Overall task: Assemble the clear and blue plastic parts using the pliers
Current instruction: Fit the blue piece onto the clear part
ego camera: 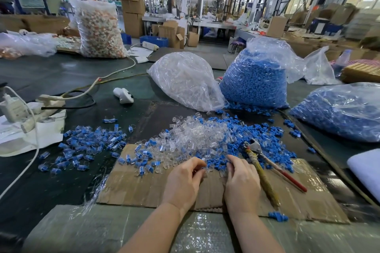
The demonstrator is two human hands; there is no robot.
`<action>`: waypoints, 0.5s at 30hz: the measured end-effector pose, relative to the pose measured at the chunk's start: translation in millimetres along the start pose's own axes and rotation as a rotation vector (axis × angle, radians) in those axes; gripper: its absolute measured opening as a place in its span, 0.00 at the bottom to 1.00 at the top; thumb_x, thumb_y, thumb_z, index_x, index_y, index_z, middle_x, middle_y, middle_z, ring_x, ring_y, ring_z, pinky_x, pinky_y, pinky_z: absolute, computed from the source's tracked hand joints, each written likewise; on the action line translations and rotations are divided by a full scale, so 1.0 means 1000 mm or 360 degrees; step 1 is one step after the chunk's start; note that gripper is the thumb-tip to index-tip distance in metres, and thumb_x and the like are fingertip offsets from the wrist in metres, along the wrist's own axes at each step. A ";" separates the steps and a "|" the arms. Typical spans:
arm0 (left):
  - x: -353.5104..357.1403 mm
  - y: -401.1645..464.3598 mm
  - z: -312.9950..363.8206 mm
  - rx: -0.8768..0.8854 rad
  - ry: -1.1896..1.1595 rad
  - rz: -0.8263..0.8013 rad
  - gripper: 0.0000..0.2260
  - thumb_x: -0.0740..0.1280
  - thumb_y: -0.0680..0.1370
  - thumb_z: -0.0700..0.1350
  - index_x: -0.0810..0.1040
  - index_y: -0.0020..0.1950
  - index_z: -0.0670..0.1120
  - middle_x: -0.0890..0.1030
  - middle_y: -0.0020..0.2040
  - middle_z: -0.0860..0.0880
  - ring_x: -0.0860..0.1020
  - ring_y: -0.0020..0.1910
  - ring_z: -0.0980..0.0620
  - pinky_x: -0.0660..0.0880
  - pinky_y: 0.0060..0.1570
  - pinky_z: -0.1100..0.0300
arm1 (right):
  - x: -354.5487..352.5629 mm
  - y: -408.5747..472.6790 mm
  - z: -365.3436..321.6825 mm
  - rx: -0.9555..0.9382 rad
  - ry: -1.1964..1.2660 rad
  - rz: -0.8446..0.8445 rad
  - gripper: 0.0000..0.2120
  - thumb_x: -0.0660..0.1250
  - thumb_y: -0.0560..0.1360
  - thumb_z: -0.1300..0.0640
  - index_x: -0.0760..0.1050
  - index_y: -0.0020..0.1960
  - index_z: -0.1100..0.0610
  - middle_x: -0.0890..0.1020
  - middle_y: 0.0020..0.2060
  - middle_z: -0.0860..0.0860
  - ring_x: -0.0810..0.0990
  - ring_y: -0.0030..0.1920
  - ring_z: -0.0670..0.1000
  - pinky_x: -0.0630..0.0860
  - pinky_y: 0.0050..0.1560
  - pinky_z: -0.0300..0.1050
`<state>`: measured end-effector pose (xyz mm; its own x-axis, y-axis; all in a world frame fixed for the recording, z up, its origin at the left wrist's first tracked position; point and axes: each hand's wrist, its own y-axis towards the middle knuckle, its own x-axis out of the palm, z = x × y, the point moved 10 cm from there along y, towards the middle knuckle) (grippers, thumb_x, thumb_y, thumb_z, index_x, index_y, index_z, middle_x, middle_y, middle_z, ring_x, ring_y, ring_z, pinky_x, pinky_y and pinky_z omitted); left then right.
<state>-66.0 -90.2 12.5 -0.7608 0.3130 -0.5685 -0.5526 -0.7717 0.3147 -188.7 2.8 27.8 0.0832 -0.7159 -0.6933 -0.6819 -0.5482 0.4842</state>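
A loose heap of clear plastic parts (pixel 195 135) lies on the cardboard sheet (pixel 144 187), with blue plastic parts (pixel 257 131) mixed in on its right. My left hand (pixel 184 181) pinches a small clear part at the heap's near edge. My right hand (pixel 241 181) has its fingers curled at the blue parts; what they hold is hidden. The pliers (pixel 265 162), with one red and one taped yellow handle, lie free just right of my right hand. Joined clear-and-blue pieces (pixel 86 146) are spread out to the left.
A bag of clear parts (pixel 185 80) and two bags of blue parts (pixel 257 80) (pixel 339 111) stand behind the heap. At the left are a power strip (pixel 47 104), a pump bottle (pixel 12 107), cables and paper. A white handheld device (pixel 124 94) lies behind. A person sits far left.
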 end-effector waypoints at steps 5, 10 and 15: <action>-0.002 0.001 -0.003 -0.0080 -0.0136 0.0020 0.06 0.67 0.76 0.43 0.77 0.47 0.55 0.79 0.39 0.61 0.77 0.39 0.67 0.70 0.41 0.77 | -0.006 -0.005 -0.023 -0.0289 0.0186 0.0013 0.08 0.69 0.73 0.68 0.81 0.50 0.60 0.82 0.42 0.51 0.80 0.43 0.53 0.75 0.44 0.46; -0.002 0.001 -0.009 -0.0151 -0.0253 0.0015 0.14 0.68 0.76 0.41 0.73 0.40 0.61 0.80 0.36 0.59 0.78 0.39 0.67 0.72 0.40 0.76 | -0.003 -0.006 -0.029 -0.0387 0.0220 -0.0043 0.11 0.68 0.72 0.70 0.81 0.52 0.60 0.83 0.43 0.52 0.80 0.45 0.54 0.76 0.46 0.46; -0.008 0.002 -0.018 -0.0237 -0.0379 0.0105 0.11 0.68 0.75 0.40 0.75 0.40 0.57 0.80 0.34 0.56 0.78 0.37 0.65 0.72 0.39 0.74 | 0.000 -0.008 -0.033 -0.0448 0.0236 -0.0088 0.08 0.72 0.70 0.67 0.81 0.47 0.58 0.84 0.41 0.50 0.82 0.42 0.52 0.77 0.43 0.43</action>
<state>-55.5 -104.2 4.1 -0.8616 0.3670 -0.3506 -0.4567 -0.8619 0.2202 -158.9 -7.1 41.6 0.2333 -0.7255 -0.6475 -0.4473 -0.6713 0.5910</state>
